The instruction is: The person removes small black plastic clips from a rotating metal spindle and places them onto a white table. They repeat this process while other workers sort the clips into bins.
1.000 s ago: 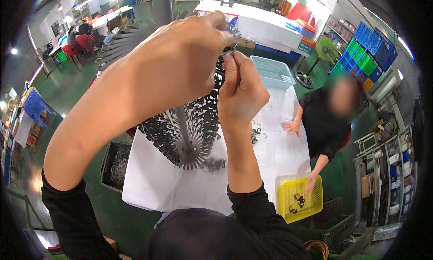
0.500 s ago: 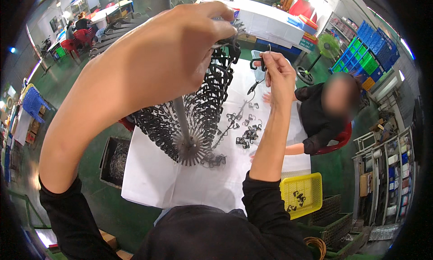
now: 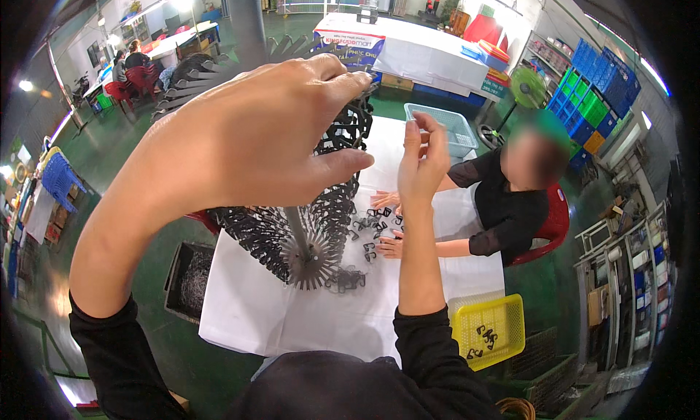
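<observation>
My left hand (image 3: 284,132) is raised in front of a metal pole rack, with its thumb stretched apart from its fingers. It covers part of the rack's upper arms. Nothing shows between thumb and fingers. Long strings of small black plastic hooks (image 3: 343,146) hang from the rack, beside and below that hand. My right hand (image 3: 426,161) is held up to the right of the strings, fingers loosely bent and apart from the thumb, with nothing visible in it. The slotted base disc (image 3: 312,258) of the rack is above the white table (image 3: 248,303).
Loose black hooks (image 3: 375,223) lie on the table by a seated co-worker's hands (image 3: 389,245). A yellow basket (image 3: 514,325) holds several hooks at the right. A pale blue basket (image 3: 456,125) stands at the far edge, and a dark crate (image 3: 179,274) is on the left floor.
The wire hook and black plastic hook are gone from my right hand, which has moved slightly left and down. My left thumb has spread from the fingers. The co-worker's hands have moved among the loose hooks.
</observation>
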